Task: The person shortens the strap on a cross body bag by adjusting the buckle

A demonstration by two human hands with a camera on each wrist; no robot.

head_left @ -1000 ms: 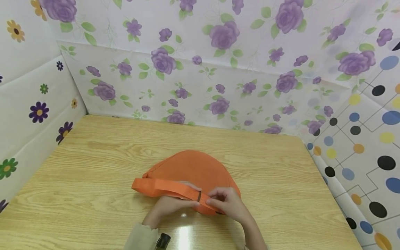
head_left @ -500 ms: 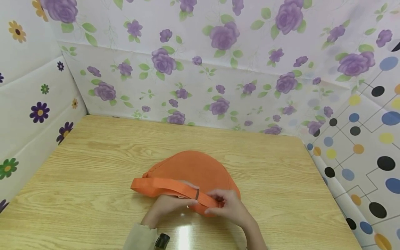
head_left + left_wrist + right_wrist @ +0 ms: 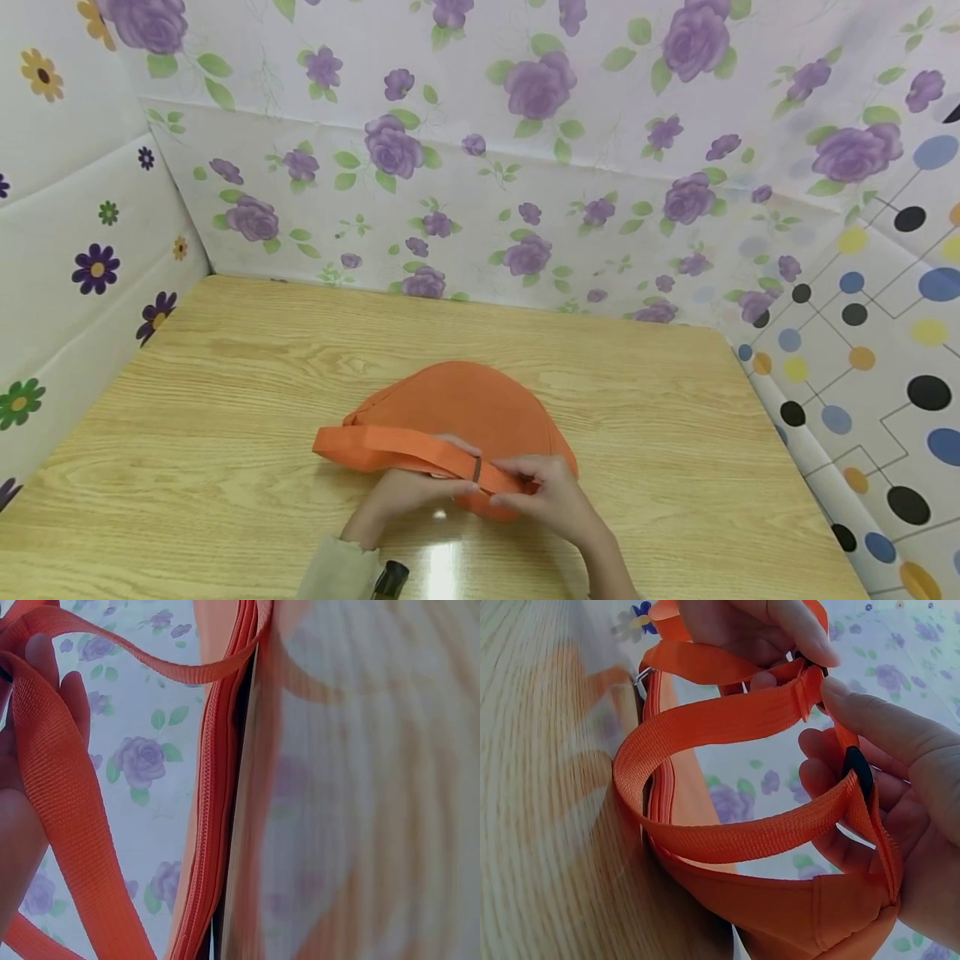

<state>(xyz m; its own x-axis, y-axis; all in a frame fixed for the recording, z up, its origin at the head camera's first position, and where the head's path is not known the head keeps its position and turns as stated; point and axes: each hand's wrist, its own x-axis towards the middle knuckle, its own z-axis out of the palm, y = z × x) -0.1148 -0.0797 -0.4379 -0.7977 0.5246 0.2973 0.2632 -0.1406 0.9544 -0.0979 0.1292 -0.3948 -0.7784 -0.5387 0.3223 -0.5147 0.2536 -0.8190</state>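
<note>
An orange half-moon waist bag (image 3: 465,400) rests on the wooden table, its rounded edge facing away. Its zipper (image 3: 206,787) runs along the near side in the left wrist view. My left hand (image 3: 412,492) pinches the orange webbing strap (image 3: 405,446) beside a dark slider (image 3: 477,469), with the strap looping out to the left. Just right of it, my right hand (image 3: 551,496) holds the strap, thumb at its near side. In the right wrist view, the right thumb (image 3: 877,716) meets the slider, and a black buckle (image 3: 859,772) lies against the curled fingers.
The light wood table (image 3: 225,375) extends around the bag. A floral sheet (image 3: 465,192) stands behind it, a flowered panel (image 3: 67,250) at left and a dotted panel (image 3: 862,392) at right. Light reflects off the table's near part.
My right thumb has slid from the top of the strap down to its near side, and the fingers have regripped. The left hand and the bag have barely moved.
</note>
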